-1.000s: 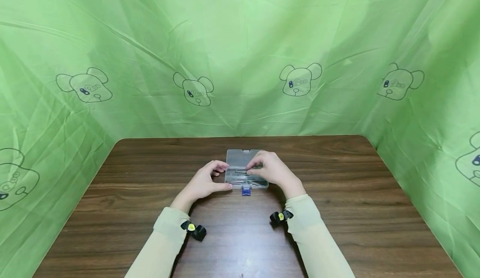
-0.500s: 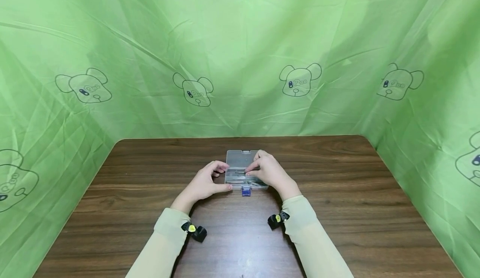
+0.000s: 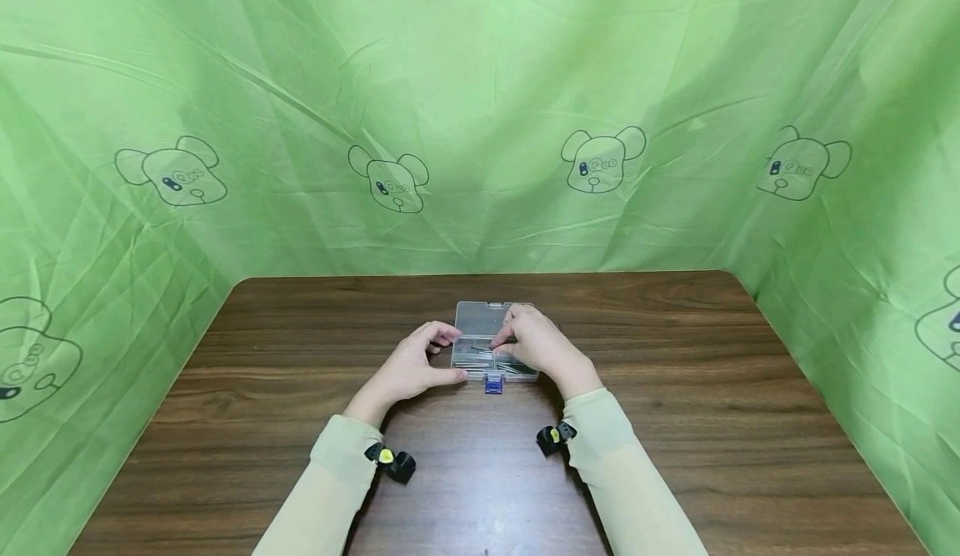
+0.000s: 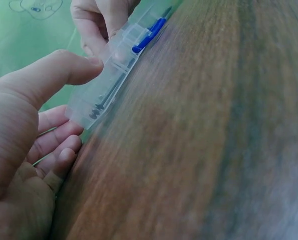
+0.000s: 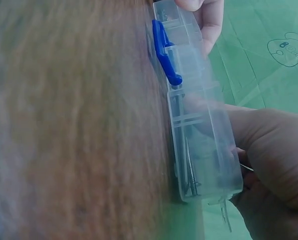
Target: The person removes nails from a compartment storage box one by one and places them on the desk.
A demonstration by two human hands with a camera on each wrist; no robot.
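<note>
A clear plastic compartment box [image 3: 472, 371] with a blue latch [image 3: 493, 384] lies on the table, its lid [image 3: 472, 318] folded back. Several thin metal nails [image 3: 469, 366] lie in its compartments; their exact kind is hard to make out. My left hand [image 3: 411, 364] holds the box's left end, thumb on the front corner and fingers at the side. My right hand [image 3: 542, 344] reaches over the right half, thumb and fingertips pinched low inside a back compartment. A thin metal nail shows at those fingertips, partly hidden by the fingers.
The brown wooden table [image 3: 225, 423] reaches out on both sides of the box. Green cloth [image 3: 480, 122] printed with bear heads hangs behind and beside it. A small black camera [image 3: 392, 461] sits on each wrist.
My right hand has shifted slightly left, and a nail by its fingertips now lies at a different slant. My left hand keeps its hold on the box.
</note>
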